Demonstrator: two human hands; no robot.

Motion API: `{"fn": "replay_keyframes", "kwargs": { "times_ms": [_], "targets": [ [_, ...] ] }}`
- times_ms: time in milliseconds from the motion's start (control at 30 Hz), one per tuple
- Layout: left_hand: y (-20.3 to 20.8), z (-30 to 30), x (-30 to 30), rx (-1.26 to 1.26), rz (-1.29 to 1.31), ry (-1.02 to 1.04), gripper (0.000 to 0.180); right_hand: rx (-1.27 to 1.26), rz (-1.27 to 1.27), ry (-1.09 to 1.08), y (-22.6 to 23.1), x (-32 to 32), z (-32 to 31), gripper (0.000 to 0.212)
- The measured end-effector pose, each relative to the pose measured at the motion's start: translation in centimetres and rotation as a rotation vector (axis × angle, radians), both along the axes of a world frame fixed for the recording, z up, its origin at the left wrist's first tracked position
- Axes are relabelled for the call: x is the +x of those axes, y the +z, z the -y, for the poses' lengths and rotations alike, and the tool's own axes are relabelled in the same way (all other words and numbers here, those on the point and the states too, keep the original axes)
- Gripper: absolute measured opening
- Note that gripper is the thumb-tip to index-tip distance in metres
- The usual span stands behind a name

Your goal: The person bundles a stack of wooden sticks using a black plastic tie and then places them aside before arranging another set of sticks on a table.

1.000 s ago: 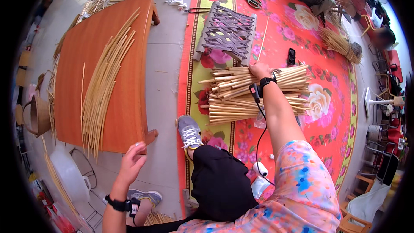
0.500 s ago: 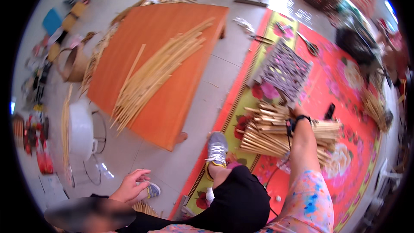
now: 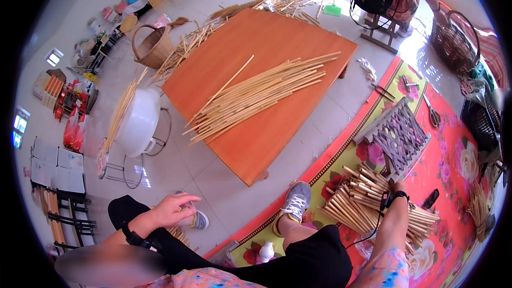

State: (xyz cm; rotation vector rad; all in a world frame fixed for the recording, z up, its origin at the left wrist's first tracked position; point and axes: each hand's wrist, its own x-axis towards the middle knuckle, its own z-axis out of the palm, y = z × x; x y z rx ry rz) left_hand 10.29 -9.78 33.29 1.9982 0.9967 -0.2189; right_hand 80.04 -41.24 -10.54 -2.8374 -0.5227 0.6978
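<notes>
**Golden stalk heap [image 3: 352,208] on one red floral mat [image 3: 448,141], with one hand at it**

Two bare hands are in view, each with one black band at the wrist. The right hand [image 3: 397,185] is at the upper edge of the heap, just beside one grey slatted rack [image 3: 397,138]; its fingers are largely hidden, so I cannot tell how far they are closed or whether they grip any stalks. The left hand [image 3: 173,209] hangs over the floor, loosely open with the fingers slightly bent, and holds nothing.

The stalks in the heap overlap too much to count (dozens, by the look of them), and they fan out toward the left. A second group, the long stalks [image 3: 261,96], lies slantwise across one orange-brown surface [image 3: 288,37], with one single stalk [image 3: 229,81] set a little apart on its far side.

Around the rack on the mat are one pair of scissors [image 3: 433,114] and one black handheld object [image 3: 431,199]. One straw bundle [image 3: 478,208] lies near the mat's right edge. Two grey shoes [image 3: 296,202] show, one on the mat and one on the floor. Two wicker baskets [image 3: 154,48] stand well apart, and one co-worker in red reaches an arm to the farther right one. One white tub [image 3: 138,122] stands left of the surface.
</notes>
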Motion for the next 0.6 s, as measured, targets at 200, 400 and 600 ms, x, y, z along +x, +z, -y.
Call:
{"fn": "replay_keyframes", "kwargs": {
  "times_ms": [200,400,600],
  "targets": [
    [-0.8,-0.1,0.0,0.01,0.044,-0.056,0.032,-0.195,-0.037,0.004,5.0,-0.5,-1.4,0.05],
    [-1.8,0.4,-0.8,0.013,0.015,-0.038,0.032,-0.095,-0.036,-0.037,9.4,-3.8,-3.2,0.053],
    [-4.5,-1.5,-1.2,0.067,0.053,-0.162,0.03,0.075,0.082,0.019,1.0,5.4,3.1,0.062]
  ]
}}
